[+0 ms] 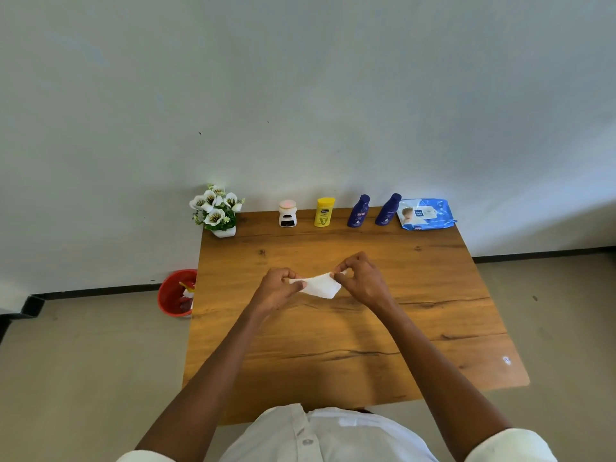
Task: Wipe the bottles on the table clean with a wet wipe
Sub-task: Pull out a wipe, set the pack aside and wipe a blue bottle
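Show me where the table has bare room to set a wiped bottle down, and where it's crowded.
Free: the wide wood between the back row and the hands, and the near half of the table around the forearms. Crowded: the far edge, where flower pot, white jar, yellow bottle, two blue bottles and wipes pack line up.

A plain domestic-looking room is suggested: a wooden counter (333, 328) is set against a bare white wall (300, 95) filling the upper frame, toiletry bottles (325, 212) and a potted artificial flower (218, 210) are lined up at centre, and a red bin (175, 293) is seen on the floor (83, 361) at left.
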Tool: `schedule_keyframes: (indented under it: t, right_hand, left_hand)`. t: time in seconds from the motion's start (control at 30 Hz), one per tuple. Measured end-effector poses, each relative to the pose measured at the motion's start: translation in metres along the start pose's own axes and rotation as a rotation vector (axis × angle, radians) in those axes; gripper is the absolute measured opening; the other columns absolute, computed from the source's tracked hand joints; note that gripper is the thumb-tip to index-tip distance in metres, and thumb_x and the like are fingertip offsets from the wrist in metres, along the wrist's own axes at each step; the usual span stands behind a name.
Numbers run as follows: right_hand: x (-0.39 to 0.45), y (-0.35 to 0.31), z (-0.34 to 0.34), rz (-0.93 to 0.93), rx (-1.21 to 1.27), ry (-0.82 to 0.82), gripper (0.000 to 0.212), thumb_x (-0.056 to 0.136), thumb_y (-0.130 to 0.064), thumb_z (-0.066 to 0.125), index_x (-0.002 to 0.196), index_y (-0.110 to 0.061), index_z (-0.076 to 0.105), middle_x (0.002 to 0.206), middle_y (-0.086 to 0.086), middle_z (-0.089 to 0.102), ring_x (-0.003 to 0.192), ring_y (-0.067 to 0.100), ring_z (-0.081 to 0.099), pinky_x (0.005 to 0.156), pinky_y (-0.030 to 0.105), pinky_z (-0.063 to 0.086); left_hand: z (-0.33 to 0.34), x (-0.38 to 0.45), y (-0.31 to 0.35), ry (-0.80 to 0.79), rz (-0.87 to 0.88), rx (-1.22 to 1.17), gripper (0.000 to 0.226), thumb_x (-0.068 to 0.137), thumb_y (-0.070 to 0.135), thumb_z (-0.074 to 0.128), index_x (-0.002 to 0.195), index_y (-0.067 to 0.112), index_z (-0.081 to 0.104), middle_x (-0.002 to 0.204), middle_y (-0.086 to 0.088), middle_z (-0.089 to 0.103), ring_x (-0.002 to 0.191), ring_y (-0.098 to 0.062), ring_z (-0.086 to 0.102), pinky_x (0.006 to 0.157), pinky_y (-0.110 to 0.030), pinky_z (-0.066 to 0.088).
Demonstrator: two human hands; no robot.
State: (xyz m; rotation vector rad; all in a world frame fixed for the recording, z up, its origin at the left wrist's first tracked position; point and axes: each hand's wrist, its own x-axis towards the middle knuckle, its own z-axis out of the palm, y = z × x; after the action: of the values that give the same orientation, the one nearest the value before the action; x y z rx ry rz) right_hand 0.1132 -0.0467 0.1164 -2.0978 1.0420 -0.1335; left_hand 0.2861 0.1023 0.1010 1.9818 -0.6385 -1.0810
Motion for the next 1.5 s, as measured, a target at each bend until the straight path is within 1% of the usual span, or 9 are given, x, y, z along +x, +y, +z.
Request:
schedule_keyframes:
  t: [0.07,0.17,0.37,0.43,0.6,0.8,1.13,1.3,1.5]
  right_hand:
    - [0.005,-0.002,-0.006,0.093,0.280,-0.039,0.024,0.088,-0.037,0.073,0.097,-0.015,0.071,0.117,-0.003,0.061,0.109,0.016,0.055,0.089,0.034,0.045]
    - [0.009,-0.008,-0.013,0.177,0.620,-0.137,0.037,0.092,-0.039,0.069,0.096,-0.003,0.067,0.098,0.003,0.071,0.098,0.023,0.063,0.088,0.035,0.050]
    - [0.008,-0.014,0.009,0.367,0.938,-0.104,0.040,0.095,-0.043,0.063,0.112,-0.008,0.069,0.102,0.008,0.073,0.092,0.026,0.068,0.081,0.043,0.057]
    - [0.009,-0.010,0.018,0.399,1.006,-0.144,0.034,0.095,-0.038,0.066,0.114,-0.010,0.069,0.106,0.009,0.074,0.093,0.025,0.069,0.077,0.038,0.059]
    - [0.014,-0.002,0.025,0.379,0.949,-0.198,0.022,0.095,-0.011,0.064,0.117,-0.008,0.069,0.115,0.012,0.074,0.103,0.027,0.070,0.087,0.039,0.059]
    - [0.014,-0.010,0.022,0.353,0.877,-0.116,0.018,0.098,-0.020,0.063,0.109,-0.009,0.071,0.101,0.009,0.075,0.086,0.019,0.069,0.074,0.033,0.057]
    - [0.016,-0.019,0.016,0.256,0.902,-0.124,0.023,0.097,-0.015,0.063,0.121,-0.013,0.066,0.111,0.001,0.074,0.093,0.013,0.071,0.073,0.025,0.056]
    - [0.019,-0.024,0.019,0.240,0.889,-0.130,0.016,0.092,-0.008,0.069,0.107,-0.006,0.065,0.099,0.007,0.069,0.089,0.016,0.065,0.079,0.029,0.055]
    - [0.024,-0.022,0.032,0.304,0.749,0.074,0.014,0.095,-0.019,0.067,0.107,-0.012,0.064,0.103,0.004,0.070,0.096,0.028,0.066,0.078,0.039,0.056]
  left_hand:
    - [-0.008,0.004,0.001,-0.043,-0.002,-0.171,0.022,0.088,0.034,0.075,0.101,0.016,0.071,0.108,-0.004,0.069,0.098,-0.021,0.065,0.075,-0.028,0.048]
    - [-0.014,0.006,0.008,-0.088,0.008,-0.505,0.026,0.091,0.024,0.071,0.112,0.009,0.070,0.109,-0.009,0.072,0.101,-0.024,0.065,0.087,-0.037,0.053]
    - [-0.008,0.011,0.017,-0.027,-0.166,-0.756,0.029,0.091,0.019,0.071,0.117,0.006,0.067,0.110,-0.012,0.074,0.099,-0.026,0.070,0.072,-0.034,0.061]
    - [-0.007,0.011,0.011,-0.020,-0.196,-0.783,0.030,0.091,0.016,0.071,0.118,0.004,0.067,0.112,-0.014,0.074,0.099,-0.027,0.070,0.073,-0.035,0.061]
    - [-0.007,0.011,0.001,0.076,-0.200,-0.611,0.021,0.094,0.017,0.069,0.113,0.010,0.069,0.107,-0.009,0.075,0.096,-0.026,0.071,0.080,-0.041,0.060]
    - [-0.005,0.009,0.001,0.171,-0.107,-0.538,0.021,0.095,0.024,0.067,0.110,0.010,0.069,0.100,-0.007,0.074,0.085,-0.020,0.069,0.061,-0.027,0.057]
    - [-0.012,0.010,0.003,0.200,-0.074,-0.539,0.023,0.100,0.030,0.060,0.111,0.012,0.070,0.103,-0.007,0.073,0.092,-0.021,0.068,0.072,-0.037,0.058]
    - [-0.013,0.009,0.007,0.225,-0.090,-0.561,0.027,0.098,0.032,0.063,0.115,0.012,0.069,0.104,-0.006,0.072,0.090,-0.018,0.068,0.063,-0.029,0.056]
    - [-0.006,0.004,0.015,0.262,-0.160,-0.592,0.021,0.094,0.018,0.069,0.114,0.011,0.068,0.105,-0.006,0.074,0.094,-0.021,0.071,0.064,-0.029,0.059]
